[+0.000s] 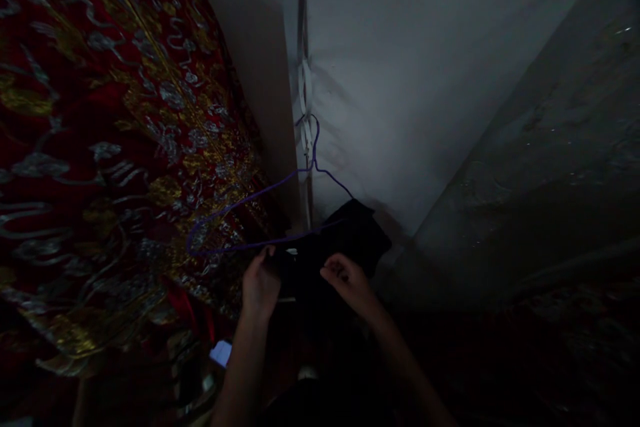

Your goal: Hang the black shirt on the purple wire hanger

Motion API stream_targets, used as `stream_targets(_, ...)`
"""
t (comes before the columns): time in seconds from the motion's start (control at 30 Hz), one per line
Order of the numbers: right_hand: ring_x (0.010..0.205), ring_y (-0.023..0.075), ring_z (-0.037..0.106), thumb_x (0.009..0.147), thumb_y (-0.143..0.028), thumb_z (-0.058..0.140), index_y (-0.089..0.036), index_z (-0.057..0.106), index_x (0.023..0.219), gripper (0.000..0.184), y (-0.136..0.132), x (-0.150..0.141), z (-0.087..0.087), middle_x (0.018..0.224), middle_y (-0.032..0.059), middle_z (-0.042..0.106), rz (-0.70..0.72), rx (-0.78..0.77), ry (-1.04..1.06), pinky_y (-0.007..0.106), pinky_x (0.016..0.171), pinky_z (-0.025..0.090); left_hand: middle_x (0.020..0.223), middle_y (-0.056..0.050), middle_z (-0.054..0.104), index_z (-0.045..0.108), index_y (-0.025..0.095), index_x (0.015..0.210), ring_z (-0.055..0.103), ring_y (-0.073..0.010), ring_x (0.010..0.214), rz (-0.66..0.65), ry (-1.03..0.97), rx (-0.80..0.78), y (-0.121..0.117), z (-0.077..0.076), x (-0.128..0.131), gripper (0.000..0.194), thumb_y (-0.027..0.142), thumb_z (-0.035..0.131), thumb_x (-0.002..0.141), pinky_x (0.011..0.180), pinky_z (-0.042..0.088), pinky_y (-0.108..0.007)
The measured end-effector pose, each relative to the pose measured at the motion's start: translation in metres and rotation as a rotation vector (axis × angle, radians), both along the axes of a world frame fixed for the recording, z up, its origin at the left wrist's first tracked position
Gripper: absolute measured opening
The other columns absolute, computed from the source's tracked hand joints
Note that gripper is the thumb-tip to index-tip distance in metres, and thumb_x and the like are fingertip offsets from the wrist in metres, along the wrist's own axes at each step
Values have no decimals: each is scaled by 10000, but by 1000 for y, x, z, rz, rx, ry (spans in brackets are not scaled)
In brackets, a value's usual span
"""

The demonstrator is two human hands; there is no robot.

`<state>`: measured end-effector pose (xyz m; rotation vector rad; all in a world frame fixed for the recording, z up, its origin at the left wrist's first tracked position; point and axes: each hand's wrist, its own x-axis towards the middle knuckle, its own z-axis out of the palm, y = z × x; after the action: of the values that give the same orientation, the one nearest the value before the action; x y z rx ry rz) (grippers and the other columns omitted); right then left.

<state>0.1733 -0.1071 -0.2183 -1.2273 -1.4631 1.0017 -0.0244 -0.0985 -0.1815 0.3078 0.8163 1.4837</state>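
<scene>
A purple hanger (250, 199) hangs by its hook from a white looped strap (305, 90) against the wall. Its right arm runs into a black garment (350, 233), while the left arm of the hanger is bare. My left hand (261, 283) is closed on the garment's edge, just under the hanger's lower bar. To the right, my right hand (347, 277) has its fingers curled together at the dark cloth. Dim light hides the exact kind of garment and its lower part.
A red cloth with gold and silver embroidery (125, 127) hangs close along the left. Behind the hanger is a pale wall (400, 80), with a greyish patterned sheet (540, 167) at the right. A small white tag (221, 353) shows low on the left.
</scene>
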Motion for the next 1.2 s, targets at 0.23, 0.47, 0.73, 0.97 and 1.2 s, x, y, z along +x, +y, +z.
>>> stream_targets(0.23, 1007, 235, 640, 891, -303, 529, -183, 644, 1142, 301, -24, -16, 10, 1066, 80, 703, 153, 126, 30, 377, 937, 485, 901, -45, 676, 723, 195, 849, 615, -216, 945, -162, 858, 436, -30, 8, 42, 210, 402, 693, 830, 915, 445, -319)
stream_targets(0.47, 729, 182, 643, 843, -232, 497, -182, 719, 810, 230, -12, 13, 47, 770, 12, 701, 216, 179, 11, 279, 709, 509, 1017, -76, 718, 711, 159, 998, 638, -228, 946, -837, 1186, 371, -45, -12, 3, 527, 603, 432, 944, 809, 491, -304)
stream_targets(0.73, 914, 234, 650, 851, -400, 508, -175, 738, 1023, 366, 70, 28, 69, 905, 58, 728, -143, 319, 19, 331, 818, 507, 966, -66, 743, 703, 179, 973, 667, -216, 861, -847, 1631, 416, -39, 11, -63, 431, 516, 435, 962, 809, 481, -297)
stream_targets(0.97, 560, 149, 495, 825, -522, 576, -163, 627, 627, 414, 82, 44, 61, 566, -10, 529, -179, 264, -192, 242, 507, 347, 921, -98, 741, 686, 201, 803, 672, -254, 916, -532, 1777, 260, -14, 71, -99, 251, 345, 505, 901, 951, 471, -378)
stream_targets(1.2, 516, 130, 460, 859, -512, 555, -169, 586, 605, 427, 55, 38, 72, 539, -14, 498, -51, 208, -195, 228, 456, 312, 1437, -103, 549, 663, 218, 925, 450, -288, 1385, -124, 1693, 773, 11, 118, -60, 136, 261, 542, 881, 1162, 318, -465)
